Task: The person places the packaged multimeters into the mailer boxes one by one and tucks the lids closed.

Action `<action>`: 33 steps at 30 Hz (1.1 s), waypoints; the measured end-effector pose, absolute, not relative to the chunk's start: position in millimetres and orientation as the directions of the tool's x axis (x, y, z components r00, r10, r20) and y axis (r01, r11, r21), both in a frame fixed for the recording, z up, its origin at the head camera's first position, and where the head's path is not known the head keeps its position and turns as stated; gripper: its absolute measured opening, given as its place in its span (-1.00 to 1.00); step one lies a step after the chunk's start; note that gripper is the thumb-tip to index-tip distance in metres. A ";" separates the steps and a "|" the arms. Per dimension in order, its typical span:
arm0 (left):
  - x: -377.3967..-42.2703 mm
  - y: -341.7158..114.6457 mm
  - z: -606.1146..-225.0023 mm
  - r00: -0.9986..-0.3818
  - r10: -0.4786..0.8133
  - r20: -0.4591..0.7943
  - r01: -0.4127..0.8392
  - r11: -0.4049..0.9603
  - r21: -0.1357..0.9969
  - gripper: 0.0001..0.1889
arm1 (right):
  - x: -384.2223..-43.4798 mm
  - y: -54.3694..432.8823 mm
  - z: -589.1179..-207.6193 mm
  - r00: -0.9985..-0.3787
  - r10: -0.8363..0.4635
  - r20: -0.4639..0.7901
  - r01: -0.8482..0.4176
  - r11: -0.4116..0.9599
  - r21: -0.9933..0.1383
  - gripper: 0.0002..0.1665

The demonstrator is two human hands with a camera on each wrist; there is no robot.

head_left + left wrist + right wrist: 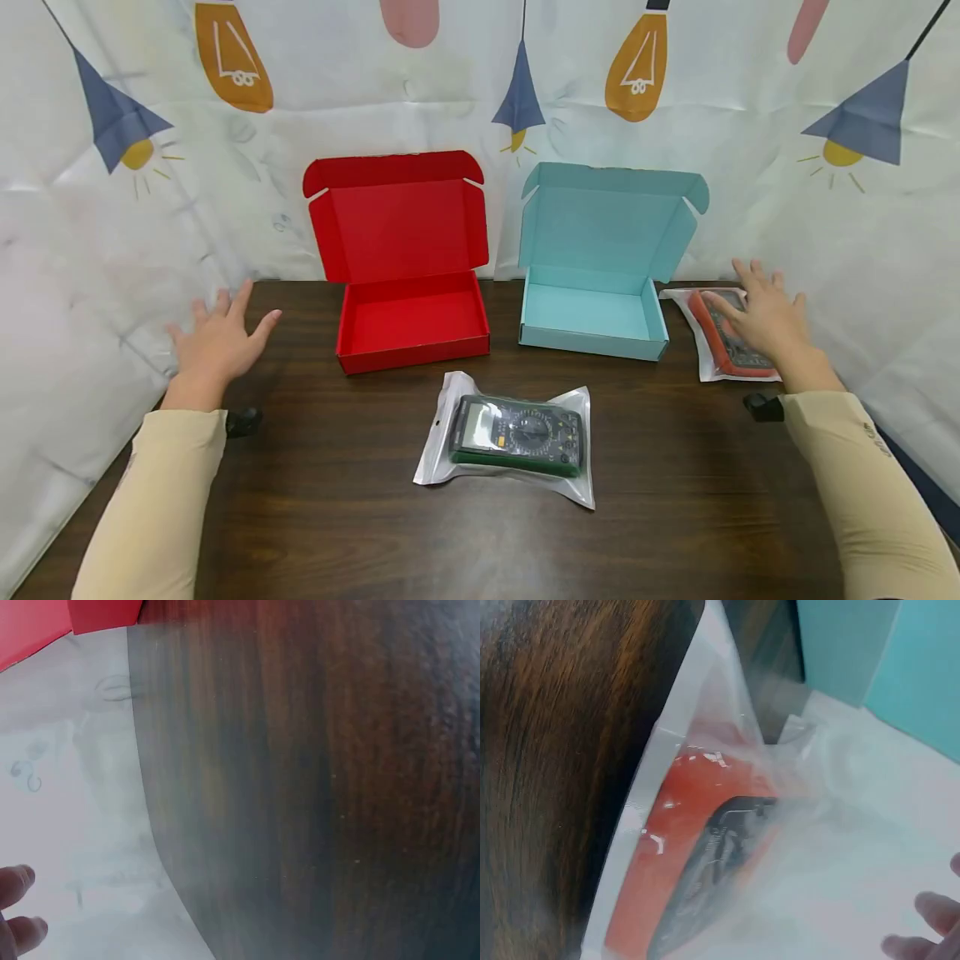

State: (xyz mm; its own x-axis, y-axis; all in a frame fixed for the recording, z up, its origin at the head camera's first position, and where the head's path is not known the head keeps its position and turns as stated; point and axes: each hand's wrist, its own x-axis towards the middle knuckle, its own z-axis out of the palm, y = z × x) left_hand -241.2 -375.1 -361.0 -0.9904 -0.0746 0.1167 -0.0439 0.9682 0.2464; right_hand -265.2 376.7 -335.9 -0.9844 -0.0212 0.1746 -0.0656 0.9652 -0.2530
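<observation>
My right hand (757, 312) lies with fingers spread over a red multimeter in a clear bag (723, 346) at the table's right edge; the bagged red multimeter (697, 855) fills the right wrist view, my fingertips (930, 915) at the lower right. My left hand (221, 333) hovers open at the table's left edge, holding nothing; its fingertips (19, 907) show against the white cloth. A green multimeter in a clear bag (517, 433) lies in the middle of the dark wooden table (337, 500). An open red box (408, 321) and an open teal box (592, 312) stand at the back.
A white cloth printed with lamps and bulbs (480, 92) hangs behind and drapes along both sides of the table. The red box's corner (67, 622) shows in the left wrist view. Both boxes have their lids leaning back against the cloth.
</observation>
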 end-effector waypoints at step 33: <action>-242.9 -342.1 -363.6 -0.995 -0.020 0.099 0.028 0.884 0.467 -0.13 | -237.8 277.4 -343.7 -0.865 -0.350 0.360 -0.476 0.802 -0.362 -0.24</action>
State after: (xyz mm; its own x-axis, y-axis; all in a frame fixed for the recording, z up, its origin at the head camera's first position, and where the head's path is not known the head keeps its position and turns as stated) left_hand -242.9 -342.1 -363.6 -0.9949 -0.0204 0.0987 0.0281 0.8840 0.4667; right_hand -237.8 277.4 -343.7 -0.8647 -0.3504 0.3599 -0.4756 0.8015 -0.3624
